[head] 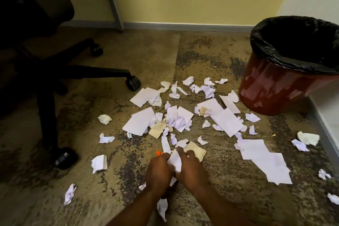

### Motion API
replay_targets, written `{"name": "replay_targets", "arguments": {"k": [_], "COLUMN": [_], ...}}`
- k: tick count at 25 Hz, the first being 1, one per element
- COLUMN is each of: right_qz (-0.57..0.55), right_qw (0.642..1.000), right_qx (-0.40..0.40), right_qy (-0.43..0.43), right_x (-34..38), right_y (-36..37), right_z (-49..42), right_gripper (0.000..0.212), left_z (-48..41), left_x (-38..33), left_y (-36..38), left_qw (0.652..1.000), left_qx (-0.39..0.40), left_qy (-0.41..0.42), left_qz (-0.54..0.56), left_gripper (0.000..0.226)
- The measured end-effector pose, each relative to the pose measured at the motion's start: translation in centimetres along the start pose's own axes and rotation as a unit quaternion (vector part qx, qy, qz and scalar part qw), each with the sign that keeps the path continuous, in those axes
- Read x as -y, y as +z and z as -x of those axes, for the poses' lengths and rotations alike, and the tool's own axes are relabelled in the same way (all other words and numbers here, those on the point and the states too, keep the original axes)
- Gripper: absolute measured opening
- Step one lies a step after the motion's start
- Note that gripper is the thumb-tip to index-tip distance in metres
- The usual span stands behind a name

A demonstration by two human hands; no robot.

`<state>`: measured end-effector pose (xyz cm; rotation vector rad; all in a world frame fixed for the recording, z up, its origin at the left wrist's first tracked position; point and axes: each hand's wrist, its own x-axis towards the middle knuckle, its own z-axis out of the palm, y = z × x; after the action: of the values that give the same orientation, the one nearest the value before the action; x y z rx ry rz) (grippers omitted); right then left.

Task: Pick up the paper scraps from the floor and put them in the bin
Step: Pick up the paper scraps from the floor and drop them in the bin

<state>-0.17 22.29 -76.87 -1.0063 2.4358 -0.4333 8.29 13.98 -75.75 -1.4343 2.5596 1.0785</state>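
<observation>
Several white and tan paper scraps (176, 119) lie scattered over the mottled carpet, some flat, some crumpled. My left hand (157, 172) and my right hand (191, 169) are side by side low in the middle, both closed around a white paper scrap (175, 160) held between them. A small orange bit (159, 153) shows just past my left fingers. The red bin (271, 86), lined with a black bag, stands open at the far right, well away from both hands.
A black office chair (45, 79) with wheeled legs fills the left side. A yellow wall with a grey skirting (183, 25) runs along the back. A white wall edge (326, 115) borders the right, behind the bin.
</observation>
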Motion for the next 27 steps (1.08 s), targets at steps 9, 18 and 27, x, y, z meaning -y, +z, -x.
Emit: {"name": "replay_targets", "arguments": {"k": [9,18,27], "right_qz": [-0.296,-0.115,-0.071], "right_qw": [0.95,0.873,0.918], "right_qx": [-0.072,-0.468,-0.383], "right_qy": [0.064,-0.073,0.067], "right_x": [-0.8,-5.4,-12.7], "right_y": [-10.2,-38.6,-40.6], "right_z": [-0.8,-2.9,-5.5], "right_gripper": [0.024,0.015,0.062], "left_z": [-1.3,-4.5,-7.2], "left_x": [-8.3,-37.8,-41.7], "left_y": [-3.4,-10.8,-8.2], "left_qw": [0.983,0.893,0.894], "left_qx": [-0.014,-0.084,0.036], "left_qy": [0.108,0.377,0.44], "left_qz": [0.147,0.232,-0.08], "left_gripper": [0.029,0.027,0.075]}}
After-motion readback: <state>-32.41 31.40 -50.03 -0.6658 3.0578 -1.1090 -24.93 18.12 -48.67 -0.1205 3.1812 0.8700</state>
